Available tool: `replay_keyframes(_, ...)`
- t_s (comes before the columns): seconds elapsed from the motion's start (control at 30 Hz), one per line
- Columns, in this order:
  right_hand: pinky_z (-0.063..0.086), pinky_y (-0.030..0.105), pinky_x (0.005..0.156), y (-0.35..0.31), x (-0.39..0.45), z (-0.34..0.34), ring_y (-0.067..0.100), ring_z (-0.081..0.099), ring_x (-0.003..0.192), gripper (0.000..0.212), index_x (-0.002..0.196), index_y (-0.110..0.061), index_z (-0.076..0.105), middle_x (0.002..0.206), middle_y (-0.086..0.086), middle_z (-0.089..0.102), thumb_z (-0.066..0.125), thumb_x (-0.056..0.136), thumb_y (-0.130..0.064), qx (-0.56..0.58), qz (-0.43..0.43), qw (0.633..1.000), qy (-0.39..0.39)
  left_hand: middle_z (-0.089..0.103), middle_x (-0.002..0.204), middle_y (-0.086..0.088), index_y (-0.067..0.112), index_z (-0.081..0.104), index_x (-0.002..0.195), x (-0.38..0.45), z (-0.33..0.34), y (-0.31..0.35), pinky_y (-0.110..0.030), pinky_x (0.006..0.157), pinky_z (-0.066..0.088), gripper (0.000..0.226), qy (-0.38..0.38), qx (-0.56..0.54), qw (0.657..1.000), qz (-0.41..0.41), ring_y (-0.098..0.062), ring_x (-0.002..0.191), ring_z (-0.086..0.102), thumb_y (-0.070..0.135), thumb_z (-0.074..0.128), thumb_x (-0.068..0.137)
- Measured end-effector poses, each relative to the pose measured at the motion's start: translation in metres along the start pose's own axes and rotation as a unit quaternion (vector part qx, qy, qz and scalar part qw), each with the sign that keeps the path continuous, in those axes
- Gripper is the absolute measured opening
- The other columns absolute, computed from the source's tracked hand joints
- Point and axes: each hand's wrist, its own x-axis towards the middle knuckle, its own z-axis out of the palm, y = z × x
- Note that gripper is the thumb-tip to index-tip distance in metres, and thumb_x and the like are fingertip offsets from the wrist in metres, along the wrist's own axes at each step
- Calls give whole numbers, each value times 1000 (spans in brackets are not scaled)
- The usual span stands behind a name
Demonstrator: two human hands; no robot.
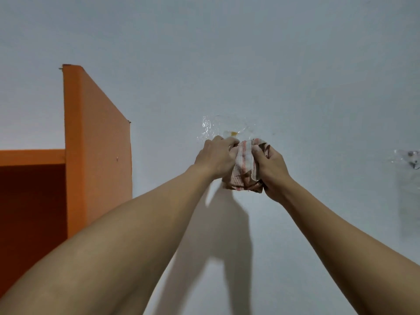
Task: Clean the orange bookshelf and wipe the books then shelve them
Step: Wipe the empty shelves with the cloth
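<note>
A bunched striped cloth (244, 169), white with faded red lines, is held up against the pale wall between both hands. My left hand (216, 156) grips its upper left part and my right hand (272, 169) grips its right side. The orange bookshelf (97, 151) hangs on the wall at the left, well apart from the hands; I see its outer side panel and a dark open compartment below a horizontal board. No books are in view.
A clear plastic adhesive patch with a small hook (229, 128) sticks to the wall just above the cloth. A second clear wall hook (409, 160) sits at the far right edge. Shadows of my arms fall on the wall below.
</note>
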Motion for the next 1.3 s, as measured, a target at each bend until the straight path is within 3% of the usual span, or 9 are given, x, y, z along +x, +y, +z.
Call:
replay_keyframes(0.13, 49, 33, 53, -20, -25, -11, 27, 67, 73, 29, 117, -9, 61, 95, 17, 71, 48, 103, -31, 6, 14, 999, -31, 66, 123, -5, 24, 63, 126, -18, -1, 13, -35, 98, 46, 35, 9, -97, 995, -9, -24, 117, 58, 25, 45, 97)
replay_keyframes(0.27, 53, 38, 61, -28, -61, -29, 36, 67, 86, 30, 122, -9, 60, 112, 27, 68, 48, 104, -29, 11, 51, 998, -48, 65, 104, 5, 23, 65, 114, -57, 5, 23, -23, 73, 46, 21, 5, -223, 972, -66, -12, 92, 62, 27, 50, 100)
replay_keyframes(0.33, 57, 33, 58, -31, -86, -37, 30, 72, 89, 32, 125, -7, 58, 112, 22, 70, 46, 104, -27, 11, 74, 995, -62, 68, 104, 3, 23, 65, 110, -79, 10, 28, -25, 71, 50, 19, -19, -296, 950, -100, -14, 92, 65, 32, 52, 99)
replay_keyframes(0.53, 46, 20, 37, -48, -160, -51, 13, 67, 52, 28, 122, -6, 57, 93, 13, 68, 44, 105, -24, 14, 140, 986, -85, 69, 101, -6, 12, 69, 106, -148, 6, 45, -34, 76, 59, 17, -82, -436, 881, -164, -20, 88, 67, 24, 58, 99)
replay_keyframes(0.63, 46, 21, 39, -55, -193, -50, 13, 66, 55, 25, 116, -8, 60, 89, 10, 70, 45, 105, -25, -5, 157, 985, -72, 72, 103, -9, 15, 70, 99, -189, -1, 51, -47, 88, 59, 15, -64, -428, 884, -176, -31, 99, 70, 24, 59, 97)
replay_keyframes(0.83, 53, 33, 63, -64, -273, -28, 24, 69, 81, 24, 113, -9, 64, 97, 11, 73, 50, 102, -26, -15, 178, 983, -40, 74, 94, -2, 22, 71, 89, -284, -43, 58, -49, 83, 61, 17, -59, -431, 879, -196, -25, 92, 72, 28, 55, 90)
replay_keyframes(0.93, 53, 30, 58, -68, -320, -2, 23, 70, 76, 25, 113, -7, 63, 94, 11, 73, 51, 102, -25, -3, 197, 979, -45, 73, 95, -10, 14, 69, 90, -334, -68, 45, -51, 83, 60, 15, -61, -440, 865, -231, -31, 87, 72, 22, 57, 92)
replay_keyframes(1.13, 47, 33, 63, -66, -408, 78, 23, 64, 74, 27, 101, -9, 64, 89, 13, 69, 48, 101, -30, 17, 270, 961, -54, 68, 84, -6, 10, 60, 93, -433, -123, -3, -31, 65, 58, 3, -101, -527, 787, -305, -17, 70, 66, 10, 59, 95)
replay_keyframes(1.3, 53, 35, 73, -53, -468, 152, 25, 70, 83, 37, 110, -3, 66, 96, 16, 74, 47, 102, -34, 61, 355, 932, -51, 69, 78, -6, 13, 68, 81, -503, -161, -58, -31, 66, 53, 11, -67, -492, 797, -343, -17, 70, 63, 5, 70, 88)
